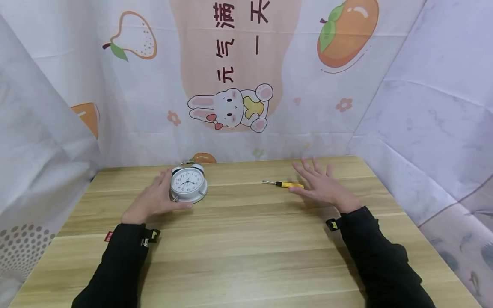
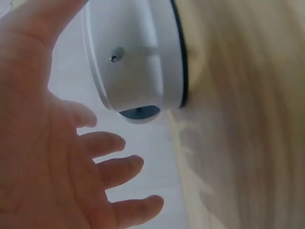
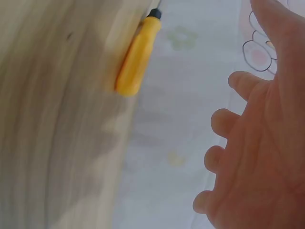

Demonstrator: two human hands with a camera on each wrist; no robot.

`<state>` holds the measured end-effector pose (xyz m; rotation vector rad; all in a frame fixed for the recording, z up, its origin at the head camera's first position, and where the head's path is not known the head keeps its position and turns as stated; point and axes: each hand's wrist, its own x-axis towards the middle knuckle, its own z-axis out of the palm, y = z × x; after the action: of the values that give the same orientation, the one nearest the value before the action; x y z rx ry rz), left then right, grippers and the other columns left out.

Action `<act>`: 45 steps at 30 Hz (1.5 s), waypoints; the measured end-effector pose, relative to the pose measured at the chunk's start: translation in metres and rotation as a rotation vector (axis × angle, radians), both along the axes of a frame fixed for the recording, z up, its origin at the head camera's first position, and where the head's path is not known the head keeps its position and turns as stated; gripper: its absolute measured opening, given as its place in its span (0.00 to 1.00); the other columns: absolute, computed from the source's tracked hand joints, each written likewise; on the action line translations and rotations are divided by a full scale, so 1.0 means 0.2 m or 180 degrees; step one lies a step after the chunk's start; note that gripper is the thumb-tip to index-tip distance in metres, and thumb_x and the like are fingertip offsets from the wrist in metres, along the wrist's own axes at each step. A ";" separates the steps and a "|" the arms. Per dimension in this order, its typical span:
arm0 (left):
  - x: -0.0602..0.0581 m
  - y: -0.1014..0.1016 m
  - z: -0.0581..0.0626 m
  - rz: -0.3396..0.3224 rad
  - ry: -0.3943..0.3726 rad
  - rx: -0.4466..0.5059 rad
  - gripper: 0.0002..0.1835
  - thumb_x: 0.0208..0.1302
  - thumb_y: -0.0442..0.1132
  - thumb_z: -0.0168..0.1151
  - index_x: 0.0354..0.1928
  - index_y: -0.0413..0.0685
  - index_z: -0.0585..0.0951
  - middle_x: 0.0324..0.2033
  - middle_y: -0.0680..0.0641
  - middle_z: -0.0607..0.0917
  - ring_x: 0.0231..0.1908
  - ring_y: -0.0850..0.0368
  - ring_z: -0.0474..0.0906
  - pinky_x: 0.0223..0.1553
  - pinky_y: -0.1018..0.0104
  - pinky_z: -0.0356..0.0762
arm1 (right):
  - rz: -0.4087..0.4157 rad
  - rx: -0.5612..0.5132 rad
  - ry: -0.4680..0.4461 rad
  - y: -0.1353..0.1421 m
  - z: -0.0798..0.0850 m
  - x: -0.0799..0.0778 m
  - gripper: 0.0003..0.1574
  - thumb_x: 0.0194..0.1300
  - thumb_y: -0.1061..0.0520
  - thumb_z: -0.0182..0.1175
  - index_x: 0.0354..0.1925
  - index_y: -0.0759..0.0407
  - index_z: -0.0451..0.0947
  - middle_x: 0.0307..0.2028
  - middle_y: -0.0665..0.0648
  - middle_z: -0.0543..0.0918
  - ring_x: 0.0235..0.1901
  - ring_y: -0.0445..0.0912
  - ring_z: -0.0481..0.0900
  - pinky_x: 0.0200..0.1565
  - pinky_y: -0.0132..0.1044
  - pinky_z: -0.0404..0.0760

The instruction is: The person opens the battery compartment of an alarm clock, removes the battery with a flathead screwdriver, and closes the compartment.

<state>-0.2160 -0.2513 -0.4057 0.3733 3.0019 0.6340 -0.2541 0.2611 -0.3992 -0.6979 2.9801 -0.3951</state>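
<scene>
A white twin-bell alarm clock (image 1: 187, 180) lies on its back on the wooden table, dial facing up. Beside its left edge is my left hand (image 1: 155, 199), thumb extended along the near side. In the left wrist view, the fingers (image 2: 119, 171) spread apart near the clock's side (image 2: 133, 52) without curling round it. To the right lies a screwdriver (image 1: 286, 185) with a yellow handle and a metal shaft pointing left. My right hand (image 1: 321, 188) hovers by the handle (image 3: 138, 57), fingers spread. The right wrist view shows nothing in its palm.
Bare wood of the table (image 1: 231, 252) stretches between the two forearms. A printed curtain (image 1: 146, 94) hangs along the table's back edge, and white cloth (image 1: 435, 115) hangs at the right side. Another cloth (image 1: 42, 141) hangs on the left.
</scene>
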 end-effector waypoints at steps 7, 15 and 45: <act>-0.06 0.01 0.02 -0.0157 -0.0188 0.0760 0.69 0.43 0.62 0.83 0.76 0.38 0.49 0.69 0.33 0.64 0.68 0.35 0.63 0.67 0.34 0.61 | 0.0128 -0.0129 0.0010 -0.11 0.03 -0.02 0.58 0.67 0.22 0.52 0.82 0.39 0.40 0.80 0.58 0.40 0.77 0.59 0.27 0.65 0.76 0.29; -0.10 0.04 0.04 -0.0378 -0.0363 0.1372 0.62 0.44 0.47 0.86 0.74 0.36 0.54 0.63 0.36 0.72 0.62 0.39 0.70 0.65 0.38 0.63 | 0.0352 -0.0322 0.0037 -0.25 0.06 -0.05 0.58 0.66 0.22 0.52 0.82 0.36 0.38 0.80 0.59 0.42 0.78 0.59 0.29 0.67 0.72 0.24; -0.09 0.24 -0.02 -0.0203 -0.0230 0.0302 0.64 0.56 0.61 0.75 0.78 0.30 0.47 0.70 0.26 0.63 0.65 0.35 0.66 0.65 0.40 0.66 | 0.0754 -0.0630 -0.0444 -0.34 0.01 -0.03 0.66 0.65 0.27 0.61 0.82 0.55 0.40 0.80 0.57 0.39 0.78 0.56 0.29 0.74 0.58 0.35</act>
<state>-0.2342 -0.2040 -0.4105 0.4393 2.8863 0.7689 -0.2599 0.1927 -0.3969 -0.9840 2.7112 -0.6961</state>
